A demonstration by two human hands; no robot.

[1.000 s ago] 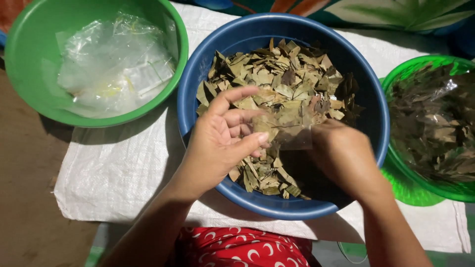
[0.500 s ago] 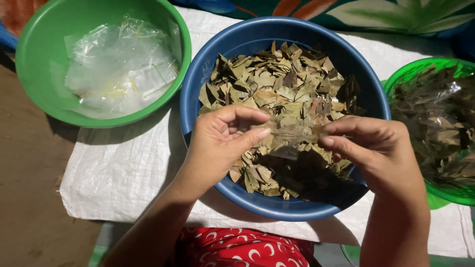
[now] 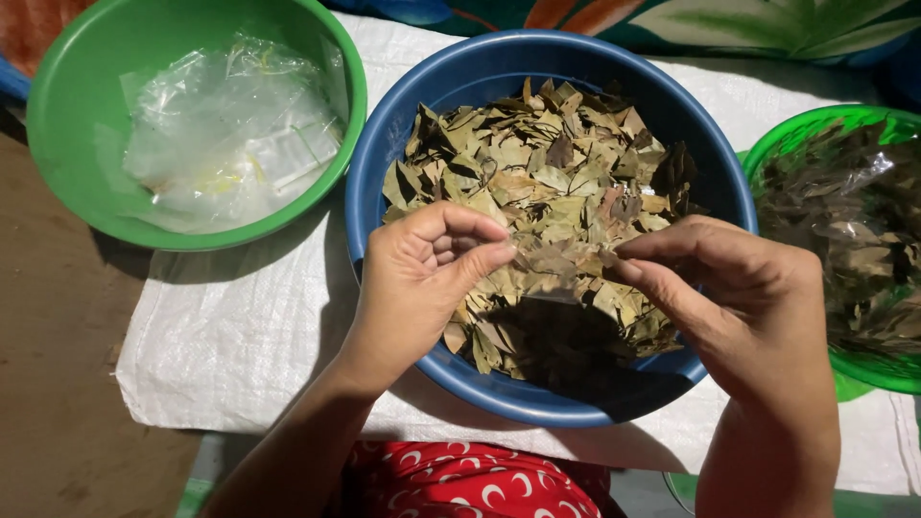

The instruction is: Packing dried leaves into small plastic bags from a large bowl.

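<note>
A blue bowl [image 3: 384, 182] in the middle holds a heap of dried green-brown leaves [image 3: 547, 163]. Above its near side my left hand [image 3: 417, 278] and my right hand [image 3: 729, 297] pinch the two ends of a small clear plastic bag [image 3: 556, 269] with a few dried leaves inside. The bag is stretched flat between thumbs and forefingers, just over the leaf heap. My hands cast a dark shadow on the leaves at the near rim.
A green bowl [image 3: 67, 115] at the left holds empty clear plastic bags [image 3: 230, 134]. Another green bowl [image 3: 796, 129] at the right holds filled bags of leaves [image 3: 854, 230]. All stand on a white woven sack [image 3: 240, 336]; brown ground lies at the left.
My right hand has turned palm down and moved apart from the left, so the small bag is now pulled flat between both hands. The view has shifted slightly.
</note>
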